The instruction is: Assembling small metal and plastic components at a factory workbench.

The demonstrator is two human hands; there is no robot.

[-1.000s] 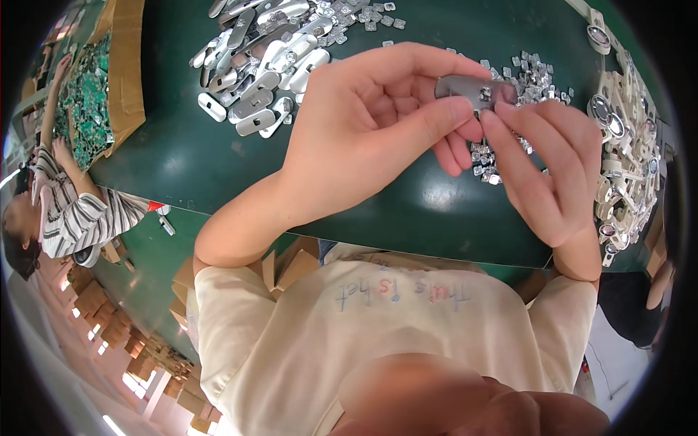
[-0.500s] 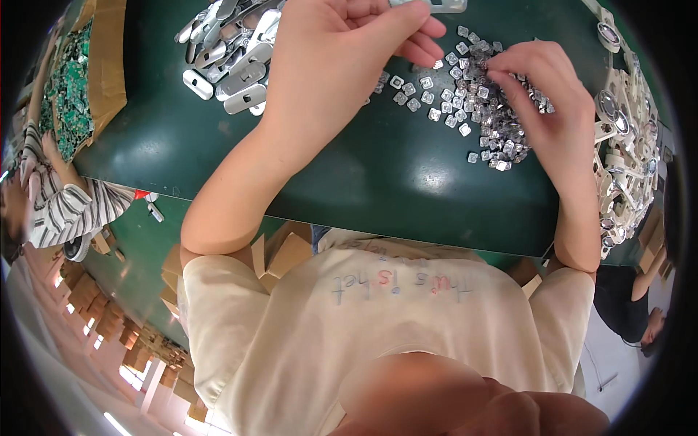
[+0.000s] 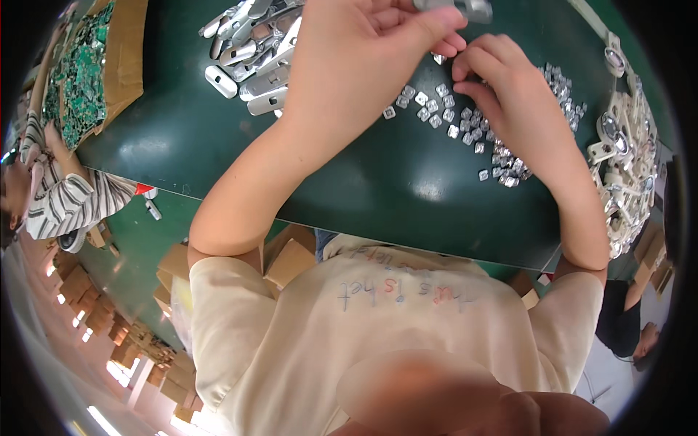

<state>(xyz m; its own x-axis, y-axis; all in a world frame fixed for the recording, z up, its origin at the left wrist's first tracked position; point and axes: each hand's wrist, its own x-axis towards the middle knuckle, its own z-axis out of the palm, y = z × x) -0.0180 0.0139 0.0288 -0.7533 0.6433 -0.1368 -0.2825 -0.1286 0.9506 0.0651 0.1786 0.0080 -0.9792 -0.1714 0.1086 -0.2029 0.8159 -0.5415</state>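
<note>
At the far edge of the view my left hand point(image 3: 385, 43) is closed on an elongated, rounded silvery casing point(image 3: 465, 10), pinched between thumb and fingers and partly cut off by the frame. My right hand point(image 3: 502, 87) is beside it, thumb and fingertips drawn together; what lies between them is hidden. A scatter of small clear square pieces point(image 3: 475, 134) lies on the table around and beneath my right hand. One such clear piece point(image 3: 438, 58) shows just below the left fingertips. Left of my left forearm is a heap of silvery oblong casings point(image 3: 267, 78).
The dark green table point(image 3: 349, 189) spans the middle. White parts with round lenses point(image 3: 618, 145) are piled along its right edge. A cardboard box of green circuit boards point(image 3: 123, 65) stands at far left, near a person in a striped top point(image 3: 87, 200). Another person's arm point(image 3: 643, 338) shows at right.
My right hand has moved left, away from the middle of the clear pieces and toward my left hand. The left hand keeps hold of the casing. The whole view has shifted slightly.
</note>
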